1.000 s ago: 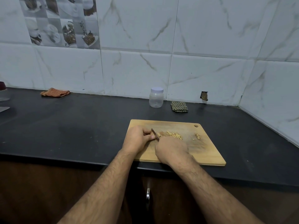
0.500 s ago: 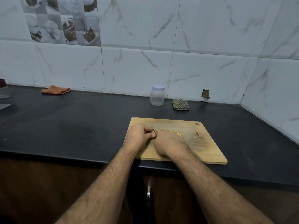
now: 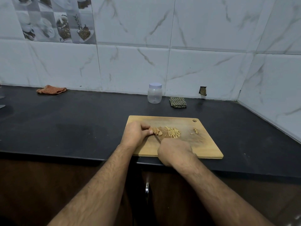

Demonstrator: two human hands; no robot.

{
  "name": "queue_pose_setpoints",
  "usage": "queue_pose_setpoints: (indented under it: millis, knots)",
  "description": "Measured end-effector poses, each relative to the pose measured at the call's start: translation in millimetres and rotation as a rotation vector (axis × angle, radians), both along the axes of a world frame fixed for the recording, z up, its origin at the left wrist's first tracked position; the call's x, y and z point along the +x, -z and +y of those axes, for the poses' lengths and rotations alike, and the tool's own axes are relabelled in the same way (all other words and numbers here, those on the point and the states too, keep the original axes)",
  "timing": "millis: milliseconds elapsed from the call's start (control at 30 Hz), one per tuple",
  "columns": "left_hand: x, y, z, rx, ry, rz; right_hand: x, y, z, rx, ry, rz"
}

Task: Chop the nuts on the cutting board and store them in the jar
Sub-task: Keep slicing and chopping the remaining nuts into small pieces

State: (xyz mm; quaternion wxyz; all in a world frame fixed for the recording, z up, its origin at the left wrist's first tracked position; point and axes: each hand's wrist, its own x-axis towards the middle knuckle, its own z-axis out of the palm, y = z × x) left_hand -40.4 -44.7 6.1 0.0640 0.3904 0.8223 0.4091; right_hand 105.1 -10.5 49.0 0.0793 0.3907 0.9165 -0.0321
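At centre frame, a cutting board (image 3: 203, 144) holds a pile of nut slivers (image 3: 173, 132). The left hand (image 3: 136, 133) pinches nuts (image 3: 157, 131) not yet cut; the right hand (image 3: 175, 151) curls around a knife (image 3: 157, 138). The jar (image 3: 154, 95), above, stands lidded and empty. Chopping seems partly done; storing remains.

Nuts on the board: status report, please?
Left hand holds uncut nuts; right hand grips knife. Slivers piled on cutting board. Jar lidded, behind board.
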Motion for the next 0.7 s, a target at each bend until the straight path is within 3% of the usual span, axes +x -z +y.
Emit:
queue_pose_setpoints:
  millis: [700]
  knots:
    - [-7,6,6,0.068,-0.071,-0.057,-18,3,6,0.034,0.022,0.153]
